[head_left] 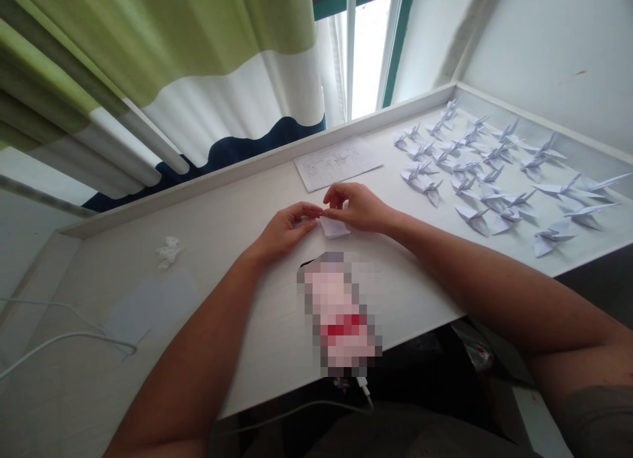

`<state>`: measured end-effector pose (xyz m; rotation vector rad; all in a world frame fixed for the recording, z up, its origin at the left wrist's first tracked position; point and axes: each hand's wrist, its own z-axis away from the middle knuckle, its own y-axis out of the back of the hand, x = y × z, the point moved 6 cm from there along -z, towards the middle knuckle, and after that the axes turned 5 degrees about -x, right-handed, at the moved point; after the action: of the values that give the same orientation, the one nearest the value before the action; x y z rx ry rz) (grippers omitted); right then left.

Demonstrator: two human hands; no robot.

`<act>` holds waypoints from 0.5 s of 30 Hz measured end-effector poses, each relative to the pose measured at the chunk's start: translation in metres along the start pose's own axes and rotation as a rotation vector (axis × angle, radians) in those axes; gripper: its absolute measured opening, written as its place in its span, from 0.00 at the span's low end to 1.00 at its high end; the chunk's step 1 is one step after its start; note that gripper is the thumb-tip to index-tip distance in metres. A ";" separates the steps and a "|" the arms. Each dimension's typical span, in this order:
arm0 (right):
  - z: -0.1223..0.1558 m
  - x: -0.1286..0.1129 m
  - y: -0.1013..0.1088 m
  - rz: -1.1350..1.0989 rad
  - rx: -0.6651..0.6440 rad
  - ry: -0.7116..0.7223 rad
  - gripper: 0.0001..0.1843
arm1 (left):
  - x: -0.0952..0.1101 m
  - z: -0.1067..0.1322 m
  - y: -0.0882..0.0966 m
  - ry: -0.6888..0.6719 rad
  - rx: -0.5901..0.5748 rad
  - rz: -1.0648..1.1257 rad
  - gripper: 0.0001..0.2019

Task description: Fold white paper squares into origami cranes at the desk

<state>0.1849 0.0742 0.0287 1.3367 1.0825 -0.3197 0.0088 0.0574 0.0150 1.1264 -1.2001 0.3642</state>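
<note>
My left hand [287,229] and my right hand [359,206] meet over the middle of the white table [237,207]. Both pinch a small folded piece of white paper [334,227] that hangs just above the tabletop. The fingertips of both hands are pressed together on the paper's top edge. Several finished white paper cranes [494,171] lie spread over the right part of the table, apart from my hands.
A printed sheet [336,161] lies flat beyond my hands. A phone [341,316] with a cable plugged in rests near the table's front edge. A crumpled scrap [168,252] and white cables [64,339] lie at the left. A green and white curtain [173,69] hangs behind.
</note>
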 end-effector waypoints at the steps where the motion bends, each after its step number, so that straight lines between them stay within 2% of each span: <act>1: 0.000 -0.001 0.002 -0.004 0.023 0.007 0.03 | -0.001 0.000 0.000 0.004 -0.003 0.013 0.13; 5: 0.003 -0.007 0.013 -0.034 0.152 0.066 0.05 | -0.002 0.002 0.000 0.027 0.029 0.042 0.12; 9: 0.003 -0.008 0.015 -0.013 0.166 0.064 0.08 | -0.003 0.002 -0.001 0.033 0.067 0.077 0.11; 12: 0.003 -0.009 0.016 0.022 0.081 0.068 0.11 | -0.003 0.002 -0.001 0.007 0.051 0.065 0.10; 15: 0.006 -0.015 0.015 0.082 -0.163 0.160 0.08 | -0.003 0.002 -0.001 -0.016 0.030 -0.006 0.10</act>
<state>0.1911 0.0673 0.0484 1.2724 1.1572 -0.0624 0.0069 0.0561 0.0121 1.1607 -1.2090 0.3703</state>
